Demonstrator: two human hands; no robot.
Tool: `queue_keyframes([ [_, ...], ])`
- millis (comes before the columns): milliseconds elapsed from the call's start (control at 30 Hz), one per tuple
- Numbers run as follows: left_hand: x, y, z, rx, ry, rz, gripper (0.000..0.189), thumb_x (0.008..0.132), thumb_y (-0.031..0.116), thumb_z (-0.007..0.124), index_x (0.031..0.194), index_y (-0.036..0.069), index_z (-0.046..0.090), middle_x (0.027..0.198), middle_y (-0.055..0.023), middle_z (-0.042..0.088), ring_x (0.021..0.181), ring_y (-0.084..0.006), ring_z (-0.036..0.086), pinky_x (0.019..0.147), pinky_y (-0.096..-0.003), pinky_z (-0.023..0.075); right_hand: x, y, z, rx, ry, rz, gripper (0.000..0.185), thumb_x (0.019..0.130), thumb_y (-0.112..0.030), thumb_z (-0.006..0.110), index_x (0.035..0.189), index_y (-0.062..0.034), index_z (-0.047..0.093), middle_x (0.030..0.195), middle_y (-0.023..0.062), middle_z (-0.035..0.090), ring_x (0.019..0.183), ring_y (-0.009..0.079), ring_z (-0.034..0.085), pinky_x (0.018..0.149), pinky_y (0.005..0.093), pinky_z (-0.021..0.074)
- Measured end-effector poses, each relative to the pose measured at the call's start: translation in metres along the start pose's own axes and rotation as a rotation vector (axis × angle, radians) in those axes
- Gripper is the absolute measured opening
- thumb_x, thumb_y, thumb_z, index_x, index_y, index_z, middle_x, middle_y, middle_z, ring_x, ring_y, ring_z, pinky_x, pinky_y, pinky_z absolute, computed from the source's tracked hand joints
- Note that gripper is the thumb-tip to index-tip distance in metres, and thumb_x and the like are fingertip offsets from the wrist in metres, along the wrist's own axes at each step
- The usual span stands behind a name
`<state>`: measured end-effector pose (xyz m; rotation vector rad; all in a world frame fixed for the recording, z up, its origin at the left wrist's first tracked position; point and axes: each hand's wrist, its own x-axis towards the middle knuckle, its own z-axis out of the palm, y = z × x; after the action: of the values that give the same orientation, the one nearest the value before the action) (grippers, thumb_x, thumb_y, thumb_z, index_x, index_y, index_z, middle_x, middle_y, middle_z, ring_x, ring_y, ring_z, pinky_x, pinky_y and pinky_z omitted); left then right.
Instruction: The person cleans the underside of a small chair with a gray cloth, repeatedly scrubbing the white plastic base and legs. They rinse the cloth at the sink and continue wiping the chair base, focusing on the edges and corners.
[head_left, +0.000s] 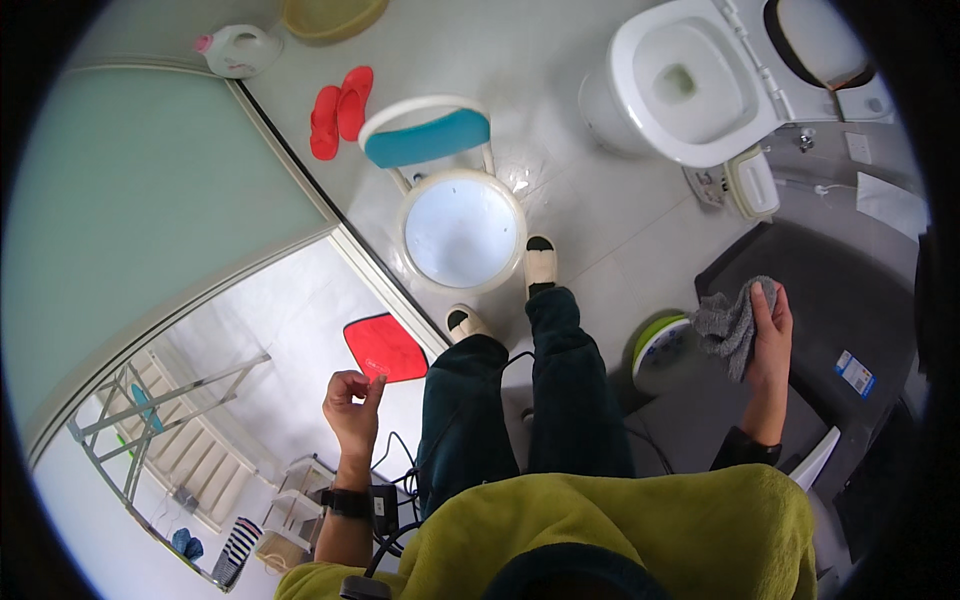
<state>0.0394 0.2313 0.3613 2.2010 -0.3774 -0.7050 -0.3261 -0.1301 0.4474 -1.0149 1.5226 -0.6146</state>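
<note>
My right hand (769, 330) grips a crumpled grey cloth (724, 326), thumb on top and fingers wrapped behind. The cloth hangs over the edge of a dark grey appliance-like top (832, 300), which bears a label. Just left of the cloth is a green-rimmed basin (660, 349) with a flower pattern, partly covered by it. My left hand (354, 409) is raised with fingers loosely curled and nothing visible in it. Beneath that hand, on the floor, lies a red mat (386, 349).
A round-seated chair (465, 229) with a blue backrest stands before my feet. Beyond are red slippers (337, 112), a white jug (240, 51), and a toilet (682, 75) with raised lid. A sliding door (150, 202) and its floor track run along the left. A metal rack (142, 420) stands beyond.
</note>
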Motion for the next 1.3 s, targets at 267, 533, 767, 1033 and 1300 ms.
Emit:
queue_keyframes([
  [267, 0.004, 0.091, -0.057, 0.033, 0.002, 0.254, 0.035, 0.074, 0.01, 0.082, 0.104, 0.001, 0.065, 0.061, 0.0036, 0.052, 0.055, -0.0051, 0.046, 0.058, -0.0186, 0.0424, -0.084, -0.064, -0.047, 0.066, 0.118, -0.106, 0.015, 0.096, -0.018, 0.06, 0.102, -0.0059, 0.054, 0.084, -0.0019, 0.058, 0.074, 0.0065, 0.056, 0.067, 0.0233, 0.0482],
  [533, -0.018, 0.133, -0.157, 0.187, 0.103, 0.539, 0.072, 0.066, 0.001, 0.082, 0.132, 0.005, 0.053, 0.094, -0.0035, 0.052, 0.071, -0.0104, 0.047, 0.067, -0.0243, 0.0455, -0.181, -0.103, -0.113, 0.132, 0.271, -0.222, 0.019, 0.096, -0.019, 0.06, 0.108, -0.0051, 0.056, 0.092, 0.0008, 0.063, 0.08, 0.0086, 0.06, 0.071, 0.0239, 0.0488],
  [767, -0.073, 0.106, -0.217, 0.149, 0.025, 0.255, 0.046, 0.075, 0.0, 0.073, 0.119, 0.002, 0.061, 0.06, 0.0039, 0.048, 0.058, -0.0059, 0.046, 0.065, -0.0213, 0.0441, -0.275, -0.1, -0.163, 0.187, 0.427, -0.203, 0.017, 0.096, -0.022, 0.059, 0.103, -0.0067, 0.054, 0.085, -0.0003, 0.059, 0.071, 0.0095, 0.059, 0.065, 0.0266, 0.0503],
  [1033, -0.113, 0.119, -0.215, 0.183, -0.01, 0.294, 0.057, 0.072, 0.001, 0.077, 0.125, 0.004, 0.057, 0.088, -0.003, 0.056, 0.06, -0.0073, 0.051, 0.062, -0.0237, 0.0449, -0.288, -0.109, -0.185, 0.235, 0.334, -0.284, 0.017, 0.097, -0.021, 0.058, 0.105, -0.007, 0.054, 0.087, 0.0, 0.059, 0.075, 0.0094, 0.06, 0.067, 0.0261, 0.0503],
  [1300, -0.155, 0.127, -0.194, 0.24, 0.191, 0.324, 0.046, 0.072, 0.002, 0.076, 0.116, 0.004, 0.063, 0.065, -0.0009, 0.05, 0.059, -0.0101, 0.047, 0.06, -0.0259, 0.0436, -0.243, -0.128, -0.201, 0.301, 0.229, -0.378, 0.022, 0.096, -0.019, 0.06, 0.11, -0.0043, 0.054, 0.091, -0.0003, 0.059, 0.083, 0.0094, 0.058, 0.074, 0.0256, 0.0488],
])
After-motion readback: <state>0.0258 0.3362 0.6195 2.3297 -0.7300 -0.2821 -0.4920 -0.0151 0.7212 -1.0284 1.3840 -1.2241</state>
